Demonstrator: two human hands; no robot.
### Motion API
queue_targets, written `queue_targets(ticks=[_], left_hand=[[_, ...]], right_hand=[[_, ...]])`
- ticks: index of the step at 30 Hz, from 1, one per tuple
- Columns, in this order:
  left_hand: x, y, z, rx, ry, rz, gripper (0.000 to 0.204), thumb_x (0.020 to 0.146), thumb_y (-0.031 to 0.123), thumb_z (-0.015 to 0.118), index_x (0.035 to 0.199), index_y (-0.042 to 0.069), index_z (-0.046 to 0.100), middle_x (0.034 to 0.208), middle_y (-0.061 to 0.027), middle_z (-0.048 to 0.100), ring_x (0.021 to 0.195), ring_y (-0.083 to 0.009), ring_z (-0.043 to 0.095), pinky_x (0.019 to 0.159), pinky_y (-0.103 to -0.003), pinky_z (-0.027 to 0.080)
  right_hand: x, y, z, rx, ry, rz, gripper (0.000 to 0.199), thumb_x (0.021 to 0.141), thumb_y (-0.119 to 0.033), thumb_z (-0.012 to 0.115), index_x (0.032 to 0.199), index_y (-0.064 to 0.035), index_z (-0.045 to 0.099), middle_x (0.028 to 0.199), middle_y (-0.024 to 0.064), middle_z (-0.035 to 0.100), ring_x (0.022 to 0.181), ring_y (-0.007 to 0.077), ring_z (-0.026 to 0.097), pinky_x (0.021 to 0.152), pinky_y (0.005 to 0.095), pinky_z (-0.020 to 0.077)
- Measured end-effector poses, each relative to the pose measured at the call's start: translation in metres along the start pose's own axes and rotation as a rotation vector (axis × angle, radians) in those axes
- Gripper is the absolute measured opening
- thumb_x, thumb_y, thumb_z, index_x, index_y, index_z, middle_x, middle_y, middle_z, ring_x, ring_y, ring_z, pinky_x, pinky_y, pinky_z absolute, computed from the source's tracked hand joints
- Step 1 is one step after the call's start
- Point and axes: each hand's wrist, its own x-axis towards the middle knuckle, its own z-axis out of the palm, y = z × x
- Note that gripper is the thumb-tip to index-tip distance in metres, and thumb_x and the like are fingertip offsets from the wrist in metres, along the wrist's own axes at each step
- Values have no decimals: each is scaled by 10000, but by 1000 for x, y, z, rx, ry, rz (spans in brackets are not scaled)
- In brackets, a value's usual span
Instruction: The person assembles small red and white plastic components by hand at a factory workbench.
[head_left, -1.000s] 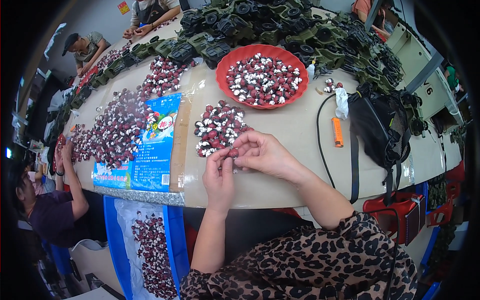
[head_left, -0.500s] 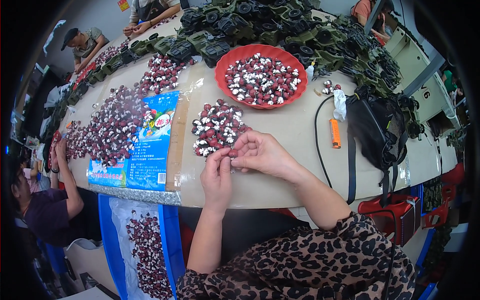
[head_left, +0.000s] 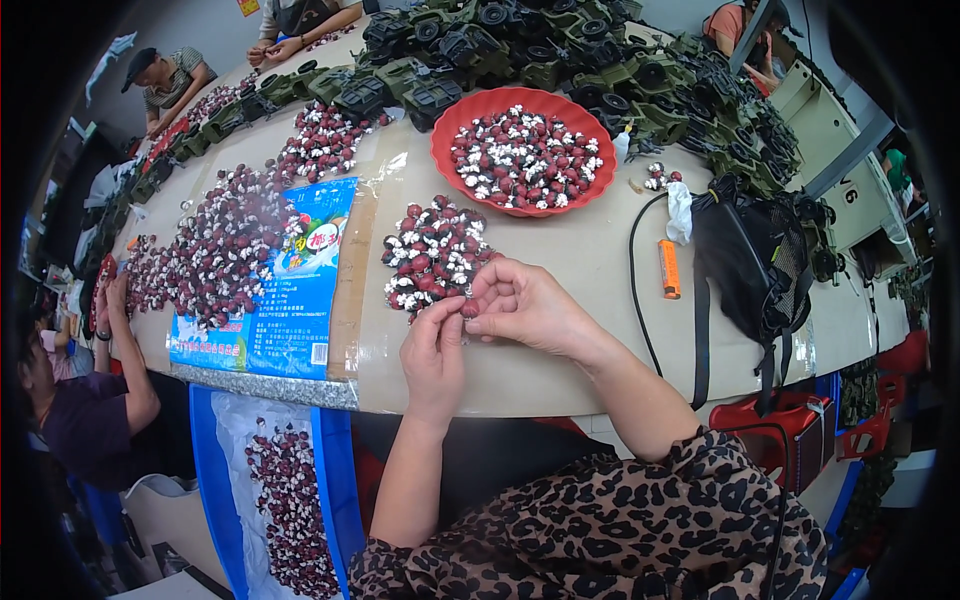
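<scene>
My left hand (head_left: 434, 352) and my right hand (head_left: 532, 308) meet fingertip to fingertip over the near part of the table. Between them is a small round dark-red piece (head_left: 469, 308), pinched from both sides; its far side is hidden by my fingers. Just beyond my fingers lies a loose pile of small red, white and black pieces (head_left: 432, 258). Farther back, a red scalloped bowl (head_left: 440, 172) holds many more of the same kind.
A larger pile (head_left: 225, 245) partly covers a blue printed sheet (head_left: 300, 335) on the left. Green toy vehicles (head_left: 480, 45) are heaped at the back. On the right are an orange box (head_left: 669, 268) and a black bag (head_left: 745, 260). A blue crate (head_left: 340, 490) stands below the table edge. Other people sit around.
My hands stay almost in place, with the round piece still between the fingertips. The whole view has shifted very slightly.
</scene>
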Motion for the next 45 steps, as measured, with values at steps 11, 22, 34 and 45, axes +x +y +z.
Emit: queue_targets(ticks=[11, 22, 34, 45], left_hand=[[0, 2, 0, 24, -51, 14, 130, 853, 19, 448, 963, -6, 513, 845, -40, 546, 737, -78, 503, 639, -194, 404], [-2, 5, 1, -83, 86, -78, 247, 760, 10, 589, 1001, 8, 535, 924, -73, 569, 585, -57, 432, 521, -172, 395], [-1, 2, 1, -51, 61, 22, 214, 768, -10, 579, 980, 0, 557, 930, -40, 521, 691, -49, 465, 566, -156, 403], [2, 11, 1, 76, 86, 0, 269, 706, -7, 634, 969, 12, 582, 833, -43, 546, 551, -53, 420, 468, -175, 345]], right_hand=[[-1, 1, 1, -69, 3, -77, 223, 703, 61, 597, 862, -11, 459, 785, 31, 507, 691, 55, 530, 605, 175, 466], [1, 1, 0, 154, -41, 14, 180, 780, -4, 557, 950, 12, 500, 882, 52, 520, 721, 79, 549, 658, 186, 473], [1, 4, 1, 239, -3, 9, 237, 775, 12, 530, 1007, 21, 483, 925, 74, 531, 792, 105, 559, 715, 213, 479], [1, 2, -1, 207, 40, 5, 276, 751, 14, 565, 1013, 29, 479, 911, 69, 536, 791, 95, 555, 693, 211, 477]])
